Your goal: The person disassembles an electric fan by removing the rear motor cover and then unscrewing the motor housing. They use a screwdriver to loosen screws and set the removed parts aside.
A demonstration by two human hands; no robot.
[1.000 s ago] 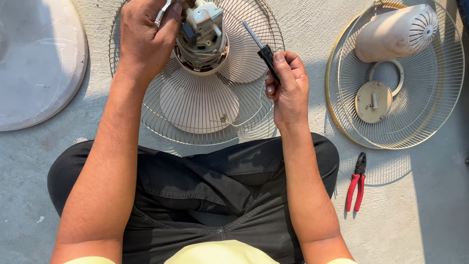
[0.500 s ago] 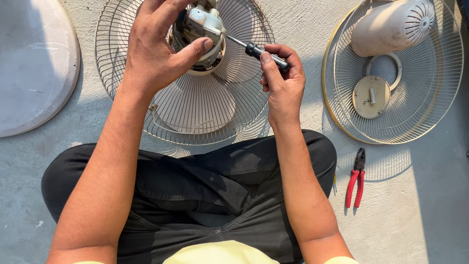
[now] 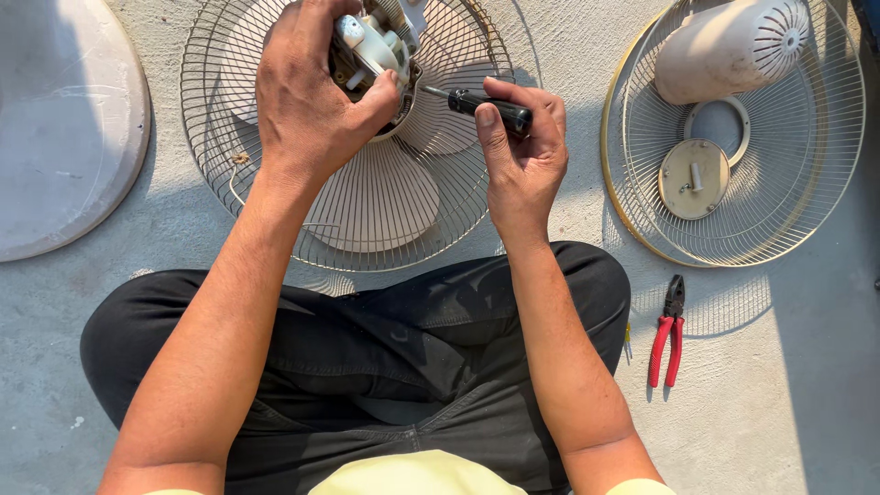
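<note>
My left hand (image 3: 312,92) grips a white fan motor unit (image 3: 371,46) and holds it up over a wire fan guard (image 3: 220,174). A cream fan blade (image 3: 376,202) lies inside that guard. My right hand (image 3: 522,151) is closed around the black handle of a screwdriver (image 3: 490,105). The screwdriver lies nearly level, its metal tip pointing left into the side of the motor unit. Part of the motor is hidden behind my left fingers.
A second wire guard (image 3: 825,183) at the right holds a cream motor cover (image 3: 733,46), a round cap (image 3: 694,179) and a ring. Red-handled pliers (image 3: 667,335) lie on the concrete beside my right knee. A round pale fan base (image 3: 64,137) sits at the left.
The screwdriver swung from pointing up and away to lying level with its tip against the motor. My left hand has turned the motor unit and wrapped further around it.
</note>
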